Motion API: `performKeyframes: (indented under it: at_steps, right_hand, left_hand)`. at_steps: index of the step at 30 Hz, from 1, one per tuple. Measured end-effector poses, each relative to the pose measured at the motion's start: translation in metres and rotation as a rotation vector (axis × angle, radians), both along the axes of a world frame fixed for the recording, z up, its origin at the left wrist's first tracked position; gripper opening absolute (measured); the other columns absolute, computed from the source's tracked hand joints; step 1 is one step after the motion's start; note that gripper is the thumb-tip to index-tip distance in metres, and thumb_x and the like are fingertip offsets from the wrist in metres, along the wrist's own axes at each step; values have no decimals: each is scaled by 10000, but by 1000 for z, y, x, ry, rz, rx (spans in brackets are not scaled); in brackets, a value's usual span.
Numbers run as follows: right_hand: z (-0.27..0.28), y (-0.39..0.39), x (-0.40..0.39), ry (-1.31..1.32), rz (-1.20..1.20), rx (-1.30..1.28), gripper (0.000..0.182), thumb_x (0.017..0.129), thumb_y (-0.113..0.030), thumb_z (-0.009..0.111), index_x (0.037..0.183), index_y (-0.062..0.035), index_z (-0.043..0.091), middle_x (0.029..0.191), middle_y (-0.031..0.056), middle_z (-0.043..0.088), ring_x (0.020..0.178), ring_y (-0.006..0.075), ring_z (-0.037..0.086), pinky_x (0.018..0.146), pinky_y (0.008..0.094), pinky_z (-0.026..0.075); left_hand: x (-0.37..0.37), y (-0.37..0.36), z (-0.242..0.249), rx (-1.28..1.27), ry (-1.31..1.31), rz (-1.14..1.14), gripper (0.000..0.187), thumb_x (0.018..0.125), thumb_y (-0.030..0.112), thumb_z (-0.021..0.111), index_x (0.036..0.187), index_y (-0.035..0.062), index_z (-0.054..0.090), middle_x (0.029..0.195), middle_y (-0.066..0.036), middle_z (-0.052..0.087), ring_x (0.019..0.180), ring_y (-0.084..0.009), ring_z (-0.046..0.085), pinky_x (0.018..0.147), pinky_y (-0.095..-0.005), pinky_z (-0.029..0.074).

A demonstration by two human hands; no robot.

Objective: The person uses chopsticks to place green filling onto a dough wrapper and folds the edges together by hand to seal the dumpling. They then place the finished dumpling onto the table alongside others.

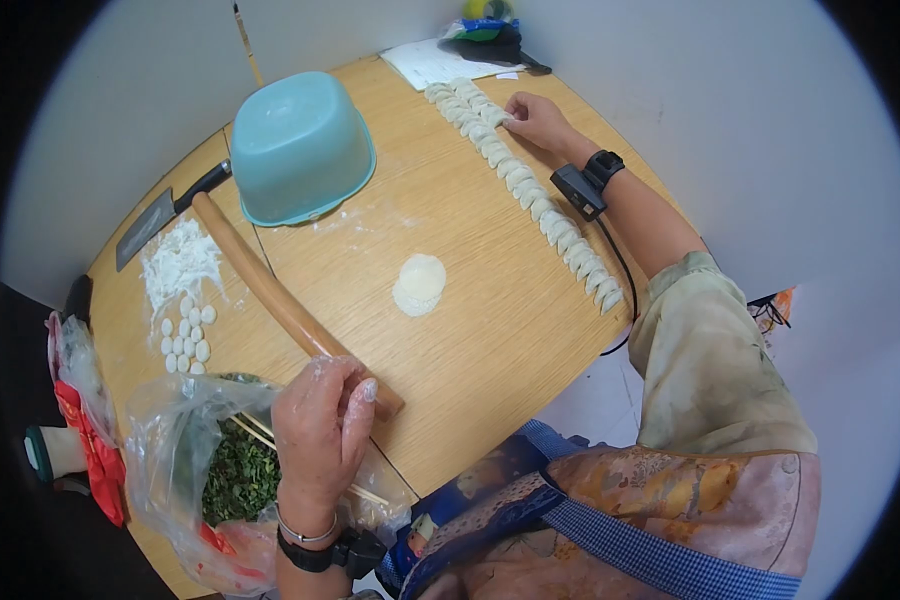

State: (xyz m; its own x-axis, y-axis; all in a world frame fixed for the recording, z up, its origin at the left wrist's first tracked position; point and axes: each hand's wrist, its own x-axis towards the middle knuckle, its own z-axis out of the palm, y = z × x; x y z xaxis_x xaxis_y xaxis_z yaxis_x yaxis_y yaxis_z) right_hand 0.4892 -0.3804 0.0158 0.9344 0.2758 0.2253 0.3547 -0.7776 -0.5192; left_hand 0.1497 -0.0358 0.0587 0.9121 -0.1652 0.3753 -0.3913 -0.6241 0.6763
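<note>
Near the top right, my right hand (pixel 538 122) pinches a dumpling (pixel 498 117) at the end of the shorter row. A long row of dumplings (pixel 530 190) runs beside it down the table's right side. My left hand (pixel 320 425), dusted with flour, is closed above the near end of the wooden rolling pin (pixel 270 290); its curled fingers hide whether anything is inside. Below it, a plastic bag holds chopped green filling (pixel 242 470), with chopsticks (pixel 255 428) across it. Round flat wrappers (pixel 419 285) lie overlapping mid-table.
An upturned turquoise basin (pixel 300 145) stands at the back left, beside a cleaver (pixel 148 228). Loose flour (pixel 182 262) and several small dough pieces (pixel 186 340) lie at the left. Paper (pixel 430 65) and a dark bundle (pixel 490 45) are at the far edge.
</note>
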Motion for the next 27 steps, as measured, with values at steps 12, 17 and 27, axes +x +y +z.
performKeyframes:
  at_steps: [12,17,27]
  right_hand:
    - [62,1,-60,1,65,393,221,851,-138,664,1015,-10,588,871,25,593,770,97,558,669,248,487]
    - [109,56,-189,8,331,312,119,880,-114,629,952,-22,606,784,-10,575,699,73,536,646,227,467]
    - [24,128,-235,-89,106,-71,194,839,-180,599,908,-1,627,908,155,624,850,326,608,732,401,486]
  left_hand:
    - [-9,7,-7,-423,91,182,116,927,103,539,934,3,596,744,-48,588,635,-117,555,573,-246,438]
    - [-6,8,-6,-759,85,193,146,975,127,499,960,8,582,764,-4,565,645,-48,496,557,-178,388]
    - [-3,8,-9,-819,123,144,106,956,81,534,913,-3,584,775,7,558,657,-32,498,571,-175,396]
